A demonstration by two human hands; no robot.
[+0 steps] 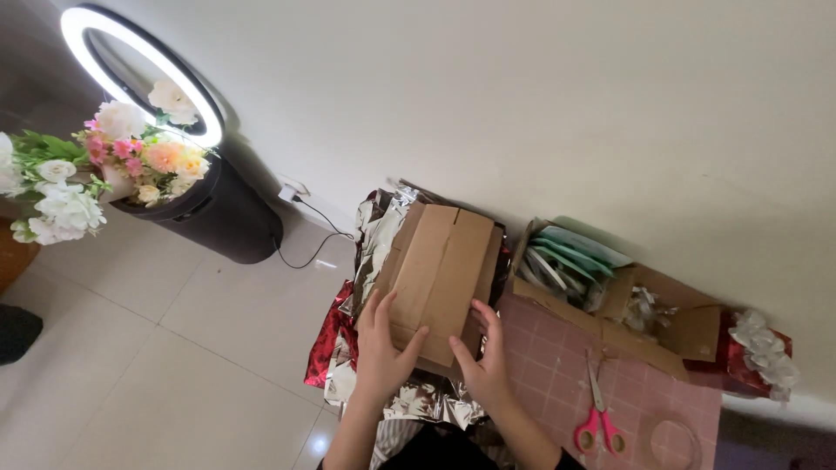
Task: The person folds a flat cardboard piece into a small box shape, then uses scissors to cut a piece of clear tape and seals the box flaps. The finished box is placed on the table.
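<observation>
- Pressing both hands flat on a brown cardboard box (440, 274) that lies on crumpled silver foil wrap (379, 239), with red foil (329, 339) under its left edge.
- Risk: the foil looks slick and creased, so the box could skate sideways under an uneven push (my read, not something seen).
- Risk: the foil could tear at the box corners if it gets pulled tight over them.
- Risk: pink-handled scissors (597, 416) lie just right of the right forearm on the pink gridded mat (557, 348); an elbow swing could knock them.
- Left hand (381, 352): fingers spread, palm on the near-left corner of the box, thumb out along the top face. Touching, not pinching.
- Right hand (483, 361): fingers loosely spread, resting on the near-right edge; nothing clamped.
- Surroundings: open carton of green-and-white sheets (566, 261) against the wall, red wrapped parcel with a silver bow (762, 352) far right, ring light (139, 70) and artificial flowers (96, 170) on a black stand (218, 213) well off to the left.
</observation>
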